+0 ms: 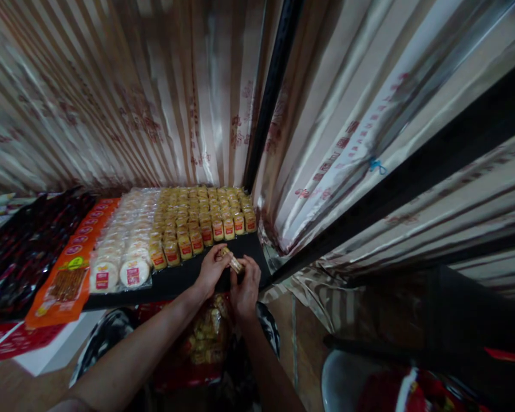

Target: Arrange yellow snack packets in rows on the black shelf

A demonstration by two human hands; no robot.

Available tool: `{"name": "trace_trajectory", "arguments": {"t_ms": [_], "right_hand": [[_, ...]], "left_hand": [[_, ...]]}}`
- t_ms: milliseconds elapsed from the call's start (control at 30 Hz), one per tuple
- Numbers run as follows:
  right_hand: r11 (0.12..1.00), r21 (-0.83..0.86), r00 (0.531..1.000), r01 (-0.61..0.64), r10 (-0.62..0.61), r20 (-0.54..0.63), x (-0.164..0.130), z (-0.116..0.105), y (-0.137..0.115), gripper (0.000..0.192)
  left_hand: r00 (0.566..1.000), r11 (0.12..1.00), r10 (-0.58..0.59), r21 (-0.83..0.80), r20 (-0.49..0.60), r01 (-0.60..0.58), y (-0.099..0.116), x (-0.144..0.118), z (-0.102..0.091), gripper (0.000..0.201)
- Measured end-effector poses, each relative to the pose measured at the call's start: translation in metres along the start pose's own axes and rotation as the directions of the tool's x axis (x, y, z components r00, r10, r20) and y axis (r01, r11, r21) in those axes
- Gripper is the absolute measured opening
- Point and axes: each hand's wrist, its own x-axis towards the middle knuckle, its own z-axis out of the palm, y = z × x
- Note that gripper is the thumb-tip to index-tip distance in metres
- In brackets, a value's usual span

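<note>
Between my two hands is a small wrapped pastry (236, 265), in clear film with a yellowish body. My left hand (212, 270) pinches its upper left end with thumb and fingers. My right hand (246, 286) closes round its lower right end. Both hands are just in front of the black shelf (236, 247). Behind them, rows of yellow wrapped pastries (206, 236) with red labels stand close together on the shelf. Below my hands, between my knees, a red box (189, 377) holds more yellow wrapped pastries (210, 335).
White round wrapped cakes (134, 273) are lined up left of the yellow rows. Beside them lie an orange snack packet (64, 280) and dark shiny packets (21, 252). Metal posts (270, 91) and striped curtains (163, 103) border the shelf. A pale basin (343, 377) stands lower right.
</note>
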Motion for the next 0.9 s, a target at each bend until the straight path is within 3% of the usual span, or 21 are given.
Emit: {"name": "trace_trajectory", "arguments": {"t_ms": [233, 400, 567, 633, 733, 833, 900], "right_hand": [[1.0, -0.025, 1.0, 0.006, -0.006, 0.014, -0.008, 0.007, 0.014, 0.022], [0.999, -0.035, 0.999, 0.037, -0.036, 0.031, -0.014, 0.005, 0.021, 0.026], [0.999, -0.027, 0.999, 0.033, -0.033, 0.021, -0.016, 0.001, 0.025, 0.029], [1.0, 0.021, 1.0, -0.014, 0.014, 0.0, -0.016, -0.002, 0.025, 0.03], [0.964, 0.189, 0.982, -0.185, 0.19, -0.007, -0.014, -0.004, 0.023, 0.037], [0.811, 0.433, 0.913, -0.394, 0.402, 0.077, -0.009, -0.003, 0.022, 0.047], [0.691, 0.542, 0.865, -0.478, 0.479, 0.151, -0.004, -0.001, 0.022, 0.049]], "left_hand": [[0.996, 0.996, -0.063, 0.064, 0.056, 0.06, -0.003, 0.009, -0.002, 0.044], [0.999, 0.999, 0.006, 0.031, 0.034, -0.007, -0.008, 0.014, 0.003, 0.049], [0.999, 0.992, 0.018, 0.128, 0.029, -0.022, -0.007, 0.017, 0.007, 0.039], [0.999, 0.992, 0.039, 0.118, 0.007, -0.04, -0.006, 0.015, 0.007, 0.037], [0.998, 0.996, 0.07, 0.052, -0.008, -0.069, -0.006, 0.009, 0.006, 0.035], [0.998, 0.997, 0.064, -0.04, -0.009, -0.064, -0.01, -0.003, 0.004, 0.035], [0.998, 0.996, 0.052, -0.065, -0.022, -0.053, -0.013, -0.01, 0.003, 0.035]]}}
